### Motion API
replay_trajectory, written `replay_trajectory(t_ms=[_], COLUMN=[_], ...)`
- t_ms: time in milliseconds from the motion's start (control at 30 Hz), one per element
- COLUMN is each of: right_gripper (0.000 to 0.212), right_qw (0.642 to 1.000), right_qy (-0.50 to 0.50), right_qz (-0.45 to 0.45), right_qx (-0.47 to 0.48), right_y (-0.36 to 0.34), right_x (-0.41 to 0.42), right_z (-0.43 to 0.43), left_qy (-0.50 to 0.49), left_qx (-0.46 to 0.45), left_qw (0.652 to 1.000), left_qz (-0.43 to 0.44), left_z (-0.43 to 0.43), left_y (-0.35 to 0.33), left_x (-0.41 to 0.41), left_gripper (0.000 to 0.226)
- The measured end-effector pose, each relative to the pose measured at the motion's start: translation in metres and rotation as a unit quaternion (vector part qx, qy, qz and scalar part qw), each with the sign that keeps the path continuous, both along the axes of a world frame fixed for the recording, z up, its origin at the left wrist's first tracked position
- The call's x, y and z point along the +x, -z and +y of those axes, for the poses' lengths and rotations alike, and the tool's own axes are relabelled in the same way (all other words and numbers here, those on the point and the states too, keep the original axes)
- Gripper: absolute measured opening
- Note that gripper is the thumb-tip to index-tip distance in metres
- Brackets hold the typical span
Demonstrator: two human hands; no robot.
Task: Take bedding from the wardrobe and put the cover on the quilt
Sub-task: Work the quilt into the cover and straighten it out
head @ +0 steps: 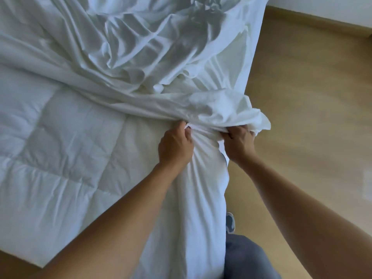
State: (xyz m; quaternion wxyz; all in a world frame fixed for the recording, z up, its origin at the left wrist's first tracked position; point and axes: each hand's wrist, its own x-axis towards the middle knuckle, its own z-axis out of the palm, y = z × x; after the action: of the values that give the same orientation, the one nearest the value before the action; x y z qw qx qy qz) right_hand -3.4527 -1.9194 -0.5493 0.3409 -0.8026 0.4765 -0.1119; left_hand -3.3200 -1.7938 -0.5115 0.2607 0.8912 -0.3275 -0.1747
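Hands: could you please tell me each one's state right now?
Left hand: closed, gripping the bunched edge of the thin white fabric cover.
Right hand: closed, gripping the same edge.

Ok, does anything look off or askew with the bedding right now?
Nothing looks damaged or spilled. The cover is bunched in a crumpled heap over the far part of the quilt, and its gathered edge runs slantwise across it. The quilt's near part lies bare.
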Motion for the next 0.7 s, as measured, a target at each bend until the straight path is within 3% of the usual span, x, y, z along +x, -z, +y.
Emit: replay_trajectory(t_ms=[200,300,433,533,600,700], right_gripper=[0.014,0.040,0.047,0.043,0.028,0.005], right_qw=[0.998,0.993,0.992,0.998,0.999,0.987], right_qy=[-0.029,-0.030,-0.044,-0.034,-0.020,-0.043], right_qz=[-0.059,-0.109,-0.107,-0.041,0.028,0.130], right_qx=[-0.024,0.038,0.055,0.035,-0.017,-0.081], right_y=[-0.018,-0.028,-0.034,-0.038,-0.043,-0.046], right_x=[-0.026,-0.040,-0.059,-0.065,-0.067,-0.065], right_z=[0.080,0.120,0.163,0.177,0.186,0.198], left_qy=[-0.068,-0.103,-0.134,-0.122,-0.105,-0.070], left_qx=[-0.037,-0.058,-0.040,-0.030,-0.026,-0.037], left_qw=[0.997,0.993,0.990,0.990,0.988,0.962], left_qz=[0.018,-0.001,0.032,0.063,0.108,0.263], left_z=[0.002,0.012,0.023,0.035,0.046,0.064], left_y=[-0.013,-0.014,-0.015,-0.010,-0.005,0.005], left_x=[0.014,0.025,0.034,0.034,0.031,0.024], left_gripper=[0.027,0.027,0.027,0.027,0.026,0.028])
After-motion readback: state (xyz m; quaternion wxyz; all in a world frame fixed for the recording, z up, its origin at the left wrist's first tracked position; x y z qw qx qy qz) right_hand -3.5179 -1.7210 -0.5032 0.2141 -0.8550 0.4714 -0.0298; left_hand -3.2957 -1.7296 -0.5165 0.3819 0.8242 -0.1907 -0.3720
